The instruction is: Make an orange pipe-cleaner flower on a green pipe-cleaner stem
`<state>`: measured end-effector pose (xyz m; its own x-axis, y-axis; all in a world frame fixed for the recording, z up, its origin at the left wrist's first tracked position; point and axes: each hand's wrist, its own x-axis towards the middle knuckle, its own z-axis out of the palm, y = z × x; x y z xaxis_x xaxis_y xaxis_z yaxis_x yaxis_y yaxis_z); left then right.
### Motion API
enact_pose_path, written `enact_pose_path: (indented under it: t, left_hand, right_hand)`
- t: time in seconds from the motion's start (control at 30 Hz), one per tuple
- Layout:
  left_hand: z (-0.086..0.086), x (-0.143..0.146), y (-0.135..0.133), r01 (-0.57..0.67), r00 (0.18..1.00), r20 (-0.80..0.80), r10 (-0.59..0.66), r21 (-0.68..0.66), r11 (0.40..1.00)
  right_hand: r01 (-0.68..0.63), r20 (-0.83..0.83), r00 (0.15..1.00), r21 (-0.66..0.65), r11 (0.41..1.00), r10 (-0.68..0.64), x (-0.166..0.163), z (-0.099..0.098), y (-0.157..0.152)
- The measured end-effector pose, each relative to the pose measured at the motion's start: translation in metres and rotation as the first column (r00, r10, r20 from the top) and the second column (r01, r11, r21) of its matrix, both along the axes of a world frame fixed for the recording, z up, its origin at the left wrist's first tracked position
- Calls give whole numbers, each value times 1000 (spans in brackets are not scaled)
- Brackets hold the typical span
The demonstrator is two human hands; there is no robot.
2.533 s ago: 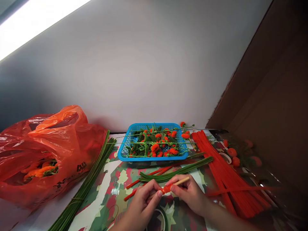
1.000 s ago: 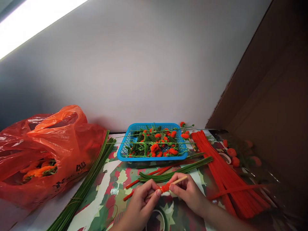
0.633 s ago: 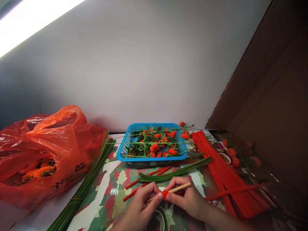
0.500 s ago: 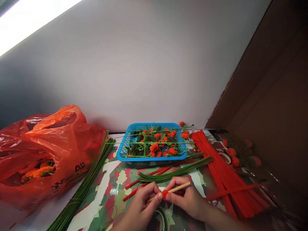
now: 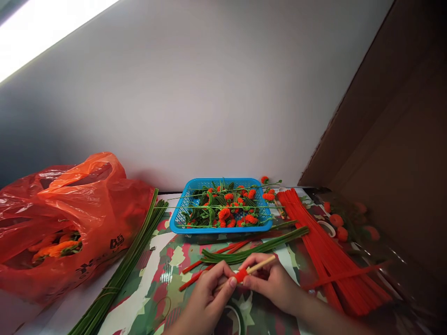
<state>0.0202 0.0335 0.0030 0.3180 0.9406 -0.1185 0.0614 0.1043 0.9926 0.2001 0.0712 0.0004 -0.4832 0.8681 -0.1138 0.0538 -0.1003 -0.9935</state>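
Note:
Between my two hands is a pale wooden stick [image 5: 261,264] with a red pipe cleaner [image 5: 240,275] wound round it in a short fuzzy coil. My left hand [image 5: 211,291] pinches the stick at the coil's left side, thumb on top. At the coil's right side, my right hand [image 5: 267,281] has its thumb and fingers closed on the pipe cleaner, and the stick's end sticks out above that hand. Both palms are hidden. Just beyond the fingers lie green pipe cleaners [image 5: 251,251], with red strips partly under them. A roll of tape [image 5: 240,316] lies below my hands.
A blue basket [image 5: 220,230] holds red and green pieces. Left stand a red plastic bag [image 5: 101,223] with orange pieces inside and a green pipe-cleaner bundle [image 5: 122,270]. Red pipe cleaners [image 5: 324,251] fan out at right, beside a cardboard panel [image 5: 391,116].
The stick's free end has tipped upward and a little left. My right fingers have shifted slightly at the coil, which shows a wider red band now. My left hand keeps its pinch.

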Motion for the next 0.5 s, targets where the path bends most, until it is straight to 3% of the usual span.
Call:
enact_pose_path:
  t: [0.33,0.5]
  left_hand:
    - [-2,-4,0,-35,995,-93,42,76,997]
    - [-2,-4,-1,-2,994,-112,13,100,995]
  right_hand:
    - [105,-55,992,-90,990,-110,3,2,5]
    - [28,-54,998,-81,996,-32,3,-3,3]
